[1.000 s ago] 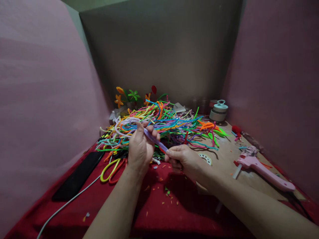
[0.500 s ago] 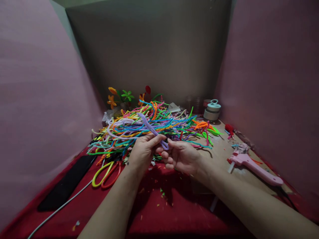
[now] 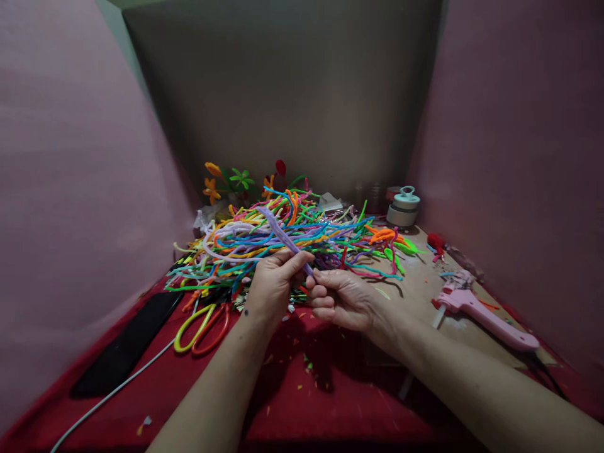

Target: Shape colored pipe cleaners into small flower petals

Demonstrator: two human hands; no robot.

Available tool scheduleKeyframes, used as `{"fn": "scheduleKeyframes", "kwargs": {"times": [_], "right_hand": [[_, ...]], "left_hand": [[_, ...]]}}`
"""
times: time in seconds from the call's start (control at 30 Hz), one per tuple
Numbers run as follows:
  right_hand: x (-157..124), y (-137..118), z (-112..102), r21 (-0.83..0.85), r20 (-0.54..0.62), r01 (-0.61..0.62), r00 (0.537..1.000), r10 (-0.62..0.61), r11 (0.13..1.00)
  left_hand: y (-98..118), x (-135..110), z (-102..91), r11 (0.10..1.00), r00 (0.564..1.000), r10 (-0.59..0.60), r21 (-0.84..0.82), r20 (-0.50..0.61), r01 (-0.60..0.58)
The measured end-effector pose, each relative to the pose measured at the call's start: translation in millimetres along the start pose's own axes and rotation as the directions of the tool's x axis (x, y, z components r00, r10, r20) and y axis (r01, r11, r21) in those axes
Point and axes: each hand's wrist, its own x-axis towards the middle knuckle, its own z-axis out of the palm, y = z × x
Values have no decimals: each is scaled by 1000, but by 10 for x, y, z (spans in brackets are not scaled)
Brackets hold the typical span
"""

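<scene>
Several purple pipe cleaners [image 3: 279, 233], lying side by side as a flat strip, slant up and away from my hands. My left hand [image 3: 278, 277] pinches this strip between thumb and fingers near its lower part. Close beside it, my right hand [image 3: 346, 299] is closed on the near end with thumb and forefinger; the tip is mostly hidden by the fingers. Just beyond both hands spreads a tangled heap of multicoloured pipe cleaners [image 3: 245, 242].
Scissors with yellow and red handles [image 3: 193, 330] lie left, near a black flat object [image 3: 129, 346] and a white cable [image 3: 117, 391]. At right, a pink glue gun [image 3: 491, 318] rests on a board [image 3: 419, 302]. Pipe-cleaner flowers [image 3: 241, 179] and a lidded container [image 3: 403, 207] stand behind.
The loose loop at the near end of the purple pipe cleaners has drawn in between my fingers. My right hand has shifted slightly left, closer to my left hand.
</scene>
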Motion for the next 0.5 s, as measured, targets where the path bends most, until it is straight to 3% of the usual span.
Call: {"fn": "scheduleKeyframes", "kwargs": {"times": [0.13, 0.23, 0.33, 0.5], "right_hand": [[2, 22, 32, -80, -51, 76, 995, -81, 994], [1, 30, 30, -175, -75, 171, 980, -186, 970], [6, 18, 2, -307, -57, 225, 965, -254, 925], [5, -9, -1, -490, -92, 295, 918, -386, 820]], "left_hand": [[-14, 6, -12, 999, 999, 25, 37, -23, -24], [0, -4, -44, 995, 999, -27, 98, 43, 23], [11, -8, -75, 992, 993, -68, 114, 99, 56], [-5, -1, -73, 992, 991, -94, 91, 93, 86]]}}
